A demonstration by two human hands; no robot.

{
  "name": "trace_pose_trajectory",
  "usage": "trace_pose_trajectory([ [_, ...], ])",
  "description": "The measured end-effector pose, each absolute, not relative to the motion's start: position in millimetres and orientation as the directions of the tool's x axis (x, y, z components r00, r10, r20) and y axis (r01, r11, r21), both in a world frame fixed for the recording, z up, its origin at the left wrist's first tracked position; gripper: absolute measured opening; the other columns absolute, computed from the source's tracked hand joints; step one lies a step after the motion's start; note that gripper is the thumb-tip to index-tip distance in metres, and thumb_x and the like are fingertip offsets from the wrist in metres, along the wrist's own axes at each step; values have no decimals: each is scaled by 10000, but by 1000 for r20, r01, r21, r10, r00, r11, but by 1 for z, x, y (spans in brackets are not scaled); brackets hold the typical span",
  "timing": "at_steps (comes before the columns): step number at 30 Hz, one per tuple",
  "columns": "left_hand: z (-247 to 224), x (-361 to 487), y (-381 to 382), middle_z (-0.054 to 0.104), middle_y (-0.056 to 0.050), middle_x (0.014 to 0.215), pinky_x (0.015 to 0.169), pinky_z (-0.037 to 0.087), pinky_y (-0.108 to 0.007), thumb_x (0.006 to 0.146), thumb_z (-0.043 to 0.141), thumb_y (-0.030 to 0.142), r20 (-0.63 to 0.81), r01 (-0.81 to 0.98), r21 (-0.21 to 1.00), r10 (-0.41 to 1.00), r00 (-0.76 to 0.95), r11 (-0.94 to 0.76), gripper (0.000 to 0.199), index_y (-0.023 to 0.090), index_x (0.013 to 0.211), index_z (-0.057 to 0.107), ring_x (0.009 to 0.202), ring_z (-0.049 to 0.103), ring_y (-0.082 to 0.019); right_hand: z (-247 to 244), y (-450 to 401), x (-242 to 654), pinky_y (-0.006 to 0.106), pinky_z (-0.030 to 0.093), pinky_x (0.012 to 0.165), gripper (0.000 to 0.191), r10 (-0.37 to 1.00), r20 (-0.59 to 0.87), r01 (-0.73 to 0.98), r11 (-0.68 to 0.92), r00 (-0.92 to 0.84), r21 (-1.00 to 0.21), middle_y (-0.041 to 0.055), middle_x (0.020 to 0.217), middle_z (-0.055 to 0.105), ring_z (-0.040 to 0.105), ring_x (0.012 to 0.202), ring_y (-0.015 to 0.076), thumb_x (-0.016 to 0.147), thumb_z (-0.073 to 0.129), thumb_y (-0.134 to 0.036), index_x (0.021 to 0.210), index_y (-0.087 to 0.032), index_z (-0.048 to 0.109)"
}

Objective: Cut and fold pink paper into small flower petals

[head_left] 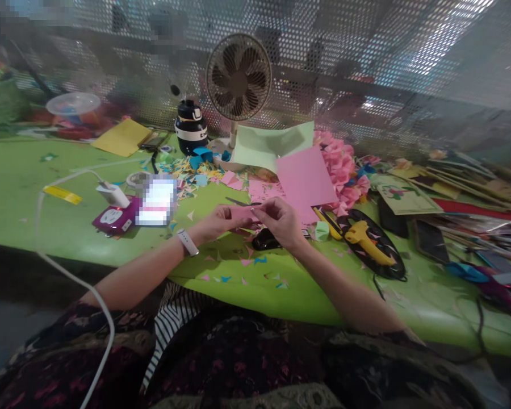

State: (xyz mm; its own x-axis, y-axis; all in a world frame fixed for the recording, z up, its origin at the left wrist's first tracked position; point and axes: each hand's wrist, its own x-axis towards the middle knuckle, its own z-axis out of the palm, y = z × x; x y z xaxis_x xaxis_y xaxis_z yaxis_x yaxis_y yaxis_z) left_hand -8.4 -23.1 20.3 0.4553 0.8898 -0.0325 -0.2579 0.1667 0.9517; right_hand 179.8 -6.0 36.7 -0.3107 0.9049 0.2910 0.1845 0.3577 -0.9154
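Note:
Between my two hands, over the green table (123, 244), is a small strip of pink paper (242, 213). My left hand (218, 222) grips its left end, and a white watch band circles that wrist. The fingers of my right hand (281, 222) pinch the right end. Just behind the hands lies a dark pointed blade (236, 201), its rear part hidden. A black object (266, 240) rests beneath my right hand. Larger pink sheets (306, 176) lie behind, beside a pale green sheet (264, 145).
A fan (238, 76) and black bottle (191, 128) stand at the back. Left are a lit phone (156, 201), a purple power strip (116, 218) and a white cable (74, 275). Right are a yellow glue gun (370, 244) on a black tray and pink paper flowers (336, 162). Scraps litter the table.

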Motion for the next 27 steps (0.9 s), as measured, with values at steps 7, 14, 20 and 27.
trace_pose_trajectory([
  [7,19,-9,-23,775,-92,925,862,594,-370,725,828,320,-41,-269,945,883,467,186,346,130,1002,747,880,739,-196,37,-5,180,272,449,571,403,910,290,164,347,-296,-923,-24,654,563,513,592,113,727,763,-548,769,-201,561],
  [14,19,-10,-23,776,-107,922,863,589,-370,727,827,312,-52,-267,942,877,478,202,328,123,985,754,824,742,-187,36,-6,178,283,460,583,412,912,295,174,352,-286,-920,-5,679,593,541,617,128,715,762,-568,754,-203,574],
  [20,20,-10,-23,778,-125,919,874,587,-377,712,835,352,-60,-251,947,881,469,199,366,112,975,749,830,748,-203,40,-3,182,282,469,604,447,914,339,177,379,-222,-908,8,768,594,546,659,133,750,713,-617,842,-209,558],
  [27,22,-9,-23,776,-103,930,841,588,-337,694,845,360,-24,-285,943,889,457,172,394,119,984,730,869,743,-197,46,-3,186,277,337,551,513,886,284,392,423,-366,-817,-24,617,460,419,578,119,837,567,-677,655,-207,469],
])
